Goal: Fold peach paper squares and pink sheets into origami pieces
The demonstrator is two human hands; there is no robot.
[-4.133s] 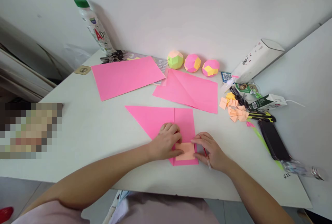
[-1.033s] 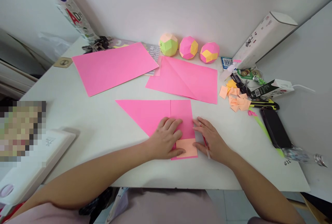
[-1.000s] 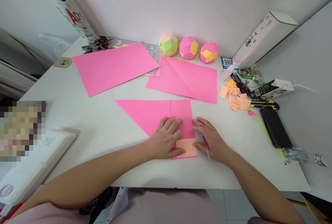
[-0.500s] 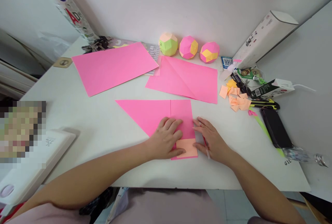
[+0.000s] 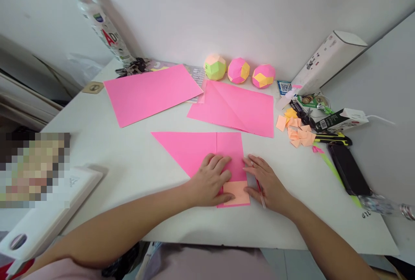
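Note:
Fingers lying flat, my left hand [image 5: 210, 182] presses on a folded pink paper [image 5: 230, 144], with its thumb on a light-orange paper rectangle [image 5: 240, 191]. That rectangle sits at the near right corner of the pink paper, and a narrow pink margin shows below it. My right hand [image 5: 267, 185] is closed around a slim clear pen [image 5: 259, 187] with a red core. Its thumb and fingertips reach the right edges of both papers. The pen's tip is hard to make out between the fingers.
Behind lie another pink sheet [image 5: 243, 107], a pink stack [image 5: 152, 94] and three paper balls [image 5: 238, 71]. At right are small orange paper pieces [image 5: 300, 134], a yellow-black cutter [image 5: 333, 138], a phone [image 5: 348, 168] and a drink carton [image 5: 340, 120]. A white device [image 5: 55, 211] stands at left.
The view has tilted up a little, so everything appears lower and more of the wall shows. Both hands keep nearly the same places on the papers.

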